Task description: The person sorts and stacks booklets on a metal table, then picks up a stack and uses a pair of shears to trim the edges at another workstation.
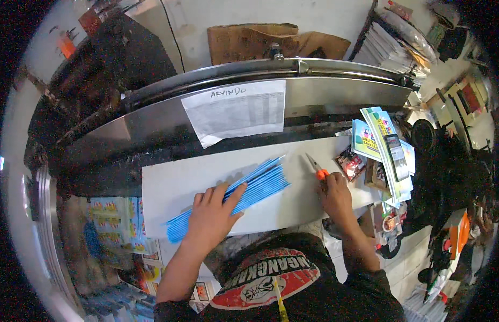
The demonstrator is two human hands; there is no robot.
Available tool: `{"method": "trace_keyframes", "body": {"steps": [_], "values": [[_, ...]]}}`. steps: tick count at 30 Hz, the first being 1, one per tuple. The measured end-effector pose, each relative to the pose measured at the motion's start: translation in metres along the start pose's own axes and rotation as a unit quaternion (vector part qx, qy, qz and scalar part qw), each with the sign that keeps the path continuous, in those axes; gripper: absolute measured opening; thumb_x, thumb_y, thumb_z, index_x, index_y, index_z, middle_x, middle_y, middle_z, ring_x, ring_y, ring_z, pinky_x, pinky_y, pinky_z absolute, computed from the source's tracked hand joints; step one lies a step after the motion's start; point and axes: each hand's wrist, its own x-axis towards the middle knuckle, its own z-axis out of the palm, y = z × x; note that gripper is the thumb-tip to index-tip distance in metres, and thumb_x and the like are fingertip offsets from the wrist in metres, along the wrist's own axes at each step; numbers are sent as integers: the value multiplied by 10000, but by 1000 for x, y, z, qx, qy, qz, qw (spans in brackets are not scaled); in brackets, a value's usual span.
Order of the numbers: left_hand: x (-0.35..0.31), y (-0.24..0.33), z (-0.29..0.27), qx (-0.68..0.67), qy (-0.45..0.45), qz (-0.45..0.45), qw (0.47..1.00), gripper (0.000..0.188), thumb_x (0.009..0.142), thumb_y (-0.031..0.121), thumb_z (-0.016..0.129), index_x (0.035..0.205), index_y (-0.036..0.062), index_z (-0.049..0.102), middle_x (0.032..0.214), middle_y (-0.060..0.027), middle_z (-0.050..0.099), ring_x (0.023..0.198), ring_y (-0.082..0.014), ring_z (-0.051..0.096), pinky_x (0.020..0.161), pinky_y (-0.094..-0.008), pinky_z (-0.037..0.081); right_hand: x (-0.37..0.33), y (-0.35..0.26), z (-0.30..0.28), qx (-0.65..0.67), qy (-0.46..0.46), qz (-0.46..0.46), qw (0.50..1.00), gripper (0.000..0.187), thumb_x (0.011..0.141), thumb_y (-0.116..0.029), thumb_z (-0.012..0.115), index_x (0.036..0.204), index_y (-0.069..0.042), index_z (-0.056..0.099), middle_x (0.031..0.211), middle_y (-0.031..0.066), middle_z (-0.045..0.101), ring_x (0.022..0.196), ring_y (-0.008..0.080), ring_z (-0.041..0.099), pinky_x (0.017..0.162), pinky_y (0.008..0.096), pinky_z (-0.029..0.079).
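Observation:
My left hand (213,216) lies across a fanned stack of thin blue booklets (264,185), its fingers curled over the stack and the thumb toward the right. The booklets overlap so that mostly their narrow edges show, slanting up to the right across a white board (297,161). At the board's right part, my right hand (335,196) is closed around orange-handled scissors (320,170). Their pointed blades aim up and left, apart from the booklets. The handles are partly hidden in the palm.
Right of the board, a phone (397,156) rests on a pile of printed booklets (367,140). A marked paper sheet (241,110) hangs on the metal bar (335,91) behind. Colourful printed sheets (111,221) lie lower left. Brown cardboard (249,45) stands at the back.

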Motion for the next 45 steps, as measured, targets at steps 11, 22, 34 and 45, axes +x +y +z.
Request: {"method": "trace_keyframes", "body": {"steps": [11,22,34,45], "values": [[4,0,-5,-24,-41,-17,999,781,769,391,761,1450,198,432,1399,-155,462,1221,-350,485,999,-490,386,50,-99,-41,156,38,-227,961,259,813,-149,742,1042,-62,658,1109,134,583,1020,338,560,893,426,458],[6,-1,0,0,-4,-11,1000,664,807,345,732,1415,235,488,1367,-125,498,1169,-296,526,914,-442,417,52,-124,-37,64,-59,-207,975,251,820,-201,704,1051,-108,676,1110,98,558,1090,316,499,931,496,373],[8,-2,1,26,0,-9,1000,694,791,325,747,1425,254,474,1324,-128,528,1106,-281,556,846,-434,432,29,-128,-11,335,-118,-42,934,446,800,-100,724,1227,-41,609,1408,177,436,1335,365,382,1107,425,340],[7,-3,6,33,-1,-6,999,699,801,307,741,1436,246,454,1316,-133,528,1097,-297,561,846,-448,436,23,-133,-2,364,-106,-17,925,484,777,-54,737,1242,-37,603,1473,181,388,1350,346,397,1111,414,354]]}}
